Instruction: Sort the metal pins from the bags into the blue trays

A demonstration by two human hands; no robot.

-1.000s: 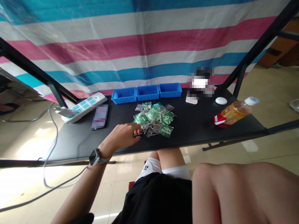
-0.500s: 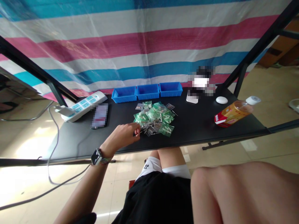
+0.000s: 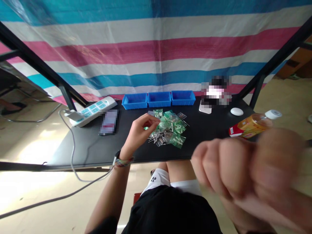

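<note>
My left hand (image 3: 140,130), with a watch and a braided band at the wrist, reaches over the left side of a pile of small clear and green plastic bags (image 3: 177,139). Its thumb and fingertips come together in a pinch at the green bags; what they hold, if anything, is too small to make out. Thin metal pins (image 3: 153,138) show in and among the bags. Close to the camera, my right hand (image 3: 234,165) is a blurred fist above the table's front right edge. The inside of that fist is hidden.
Behind the pile stand three blue bins (image 3: 159,99) in a row. To the left lie a phone (image 3: 109,122) and a white power strip (image 3: 94,110) with a cable. At the right are a white oval object (image 3: 236,111) and a tilted-looking drink bottle (image 3: 251,125).
My left hand has moved up and right, from the pile's near left edge onto the bags. My right hand has come down into view as a fist; only the raised arm showed before.
</note>
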